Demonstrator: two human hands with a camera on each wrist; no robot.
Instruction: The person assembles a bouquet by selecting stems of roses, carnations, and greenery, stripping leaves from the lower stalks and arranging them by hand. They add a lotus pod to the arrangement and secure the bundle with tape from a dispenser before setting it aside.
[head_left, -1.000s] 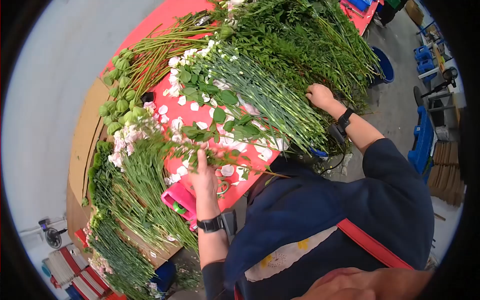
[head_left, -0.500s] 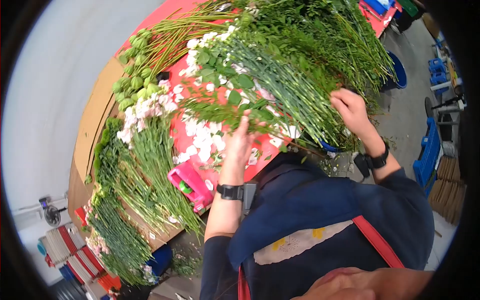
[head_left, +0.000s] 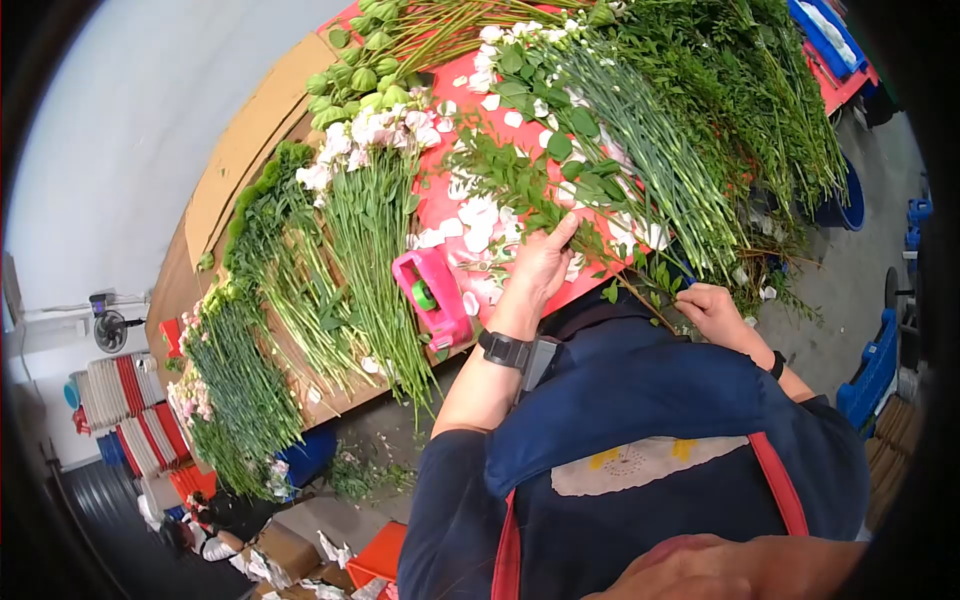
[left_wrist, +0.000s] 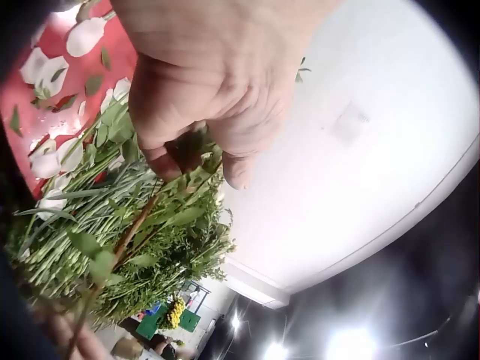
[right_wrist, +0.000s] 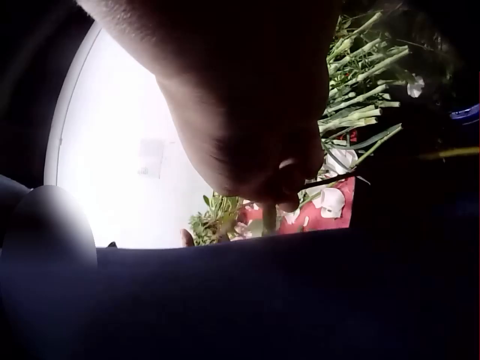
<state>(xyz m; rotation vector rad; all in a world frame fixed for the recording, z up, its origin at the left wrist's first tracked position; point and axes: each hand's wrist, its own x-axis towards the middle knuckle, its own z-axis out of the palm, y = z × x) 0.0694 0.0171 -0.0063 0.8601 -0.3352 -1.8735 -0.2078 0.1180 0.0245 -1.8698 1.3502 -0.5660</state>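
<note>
My left hand [head_left: 543,262] grips a leafy green sprig [head_left: 500,170] over the red table, thumb raised. The sprig's feathery top points to the upper left, and its brown stem [head_left: 645,300] runs down toward my apron. Close beside that lower stem is my right hand [head_left: 712,308], fingers curled. In the left wrist view the left hand [left_wrist: 217,82] has the brown stem [left_wrist: 135,225] coming out below its fingers. The right wrist view is dark; there the right hand [right_wrist: 255,142] pinches a thin dark stem [right_wrist: 330,180] with thumb and fingers.
White petals [head_left: 480,215] lie scattered on the red tabletop [head_left: 440,195]. Long green stems [head_left: 650,140] and foliage [head_left: 740,90] are heaped at the upper right. Pink flowers [head_left: 365,135] and a pink tape dispenser [head_left: 433,300] lie left. A blue bucket [head_left: 845,200] stands beyond the table.
The head view has turned, shifting the table's contents leftward and up, then right. My right hand has left the foliage heap and come down beside the sprig's stem. My left hand still holds the sprig.
</note>
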